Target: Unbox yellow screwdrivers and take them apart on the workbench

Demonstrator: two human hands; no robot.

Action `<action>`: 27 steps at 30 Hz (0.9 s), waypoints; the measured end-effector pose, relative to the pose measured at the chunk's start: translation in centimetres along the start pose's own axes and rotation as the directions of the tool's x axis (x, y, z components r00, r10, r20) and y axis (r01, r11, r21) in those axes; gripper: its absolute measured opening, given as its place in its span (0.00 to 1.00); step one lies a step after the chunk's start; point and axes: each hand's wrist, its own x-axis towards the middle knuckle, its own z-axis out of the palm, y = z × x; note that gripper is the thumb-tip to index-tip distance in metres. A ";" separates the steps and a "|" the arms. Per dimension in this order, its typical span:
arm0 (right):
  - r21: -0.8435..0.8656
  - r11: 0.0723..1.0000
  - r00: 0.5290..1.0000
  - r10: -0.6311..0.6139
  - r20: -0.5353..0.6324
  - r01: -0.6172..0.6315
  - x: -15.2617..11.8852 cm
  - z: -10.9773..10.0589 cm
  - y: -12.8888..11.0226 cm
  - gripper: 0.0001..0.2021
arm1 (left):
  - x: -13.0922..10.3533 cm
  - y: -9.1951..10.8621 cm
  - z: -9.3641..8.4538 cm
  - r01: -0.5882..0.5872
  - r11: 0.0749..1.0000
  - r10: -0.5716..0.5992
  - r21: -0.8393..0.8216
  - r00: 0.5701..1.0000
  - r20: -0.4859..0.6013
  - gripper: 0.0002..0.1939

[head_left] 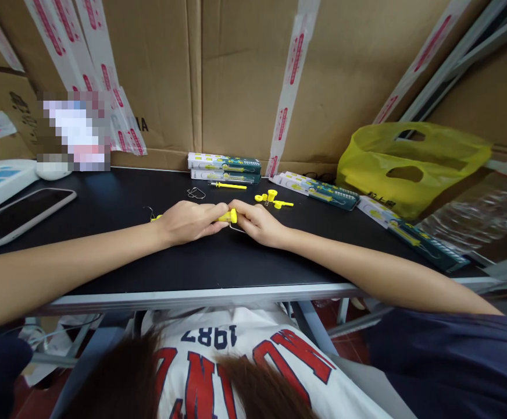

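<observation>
My left hand (190, 221) is closed round the body of a spring scale, a slim tube with yellow ends. Its yellow end cap (233, 216) sticks out between my hands, and a hook and yellow tip show past my left wrist. My right hand (260, 224) is closed at the cap end, its fingers pressed against the cap, with a bent wire below them. Just beyond my hands lie bent wire hooks (196, 192), a thin yellow rod (229, 185) and several small yellow plastic parts (271, 196). My fingers hide most of the tube.
Stacked printed boxes (225, 169) stand at the back of the black table (218, 267). More boxes (317, 190) lie to the right, beside a yellow plastic bag (410, 157) and clear wrapping. A phone (22, 215) and a white power strip (4, 180) are at left. Cardboard walls the back.
</observation>
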 end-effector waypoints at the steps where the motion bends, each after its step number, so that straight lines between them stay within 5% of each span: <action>1: 0.000 1.000 1.000 0.001 -0.003 -0.001 0.0 0.0 0.0 0.05 | 0.0 0.0 0.0 0.007 1.000 -0.007 -0.002 1.000 0.012 0.15; 13: 0.012 0.999 0.978 -0.047 0.202 0.045 0.0 -1.6 0.0 0.05 | 0.5 0.3 -0.7 -0.028 0.999 0.034 -0.042 0.988 0.153 0.13; 23: -0.036 0.998 0.956 -0.046 0.289 0.058 0.0 -2.6 -0.5 0.06 | 0.5 0.2 -0.3 -0.064 0.997 0.071 -0.053 0.989 0.132 0.14; 27: -0.022 0.999 0.969 -0.042 0.242 0.049 -0.1 -2.2 -0.7 0.06 | 0.3 0.1 -0.2 -0.092 0.995 0.095 -0.038 0.992 0.080 0.14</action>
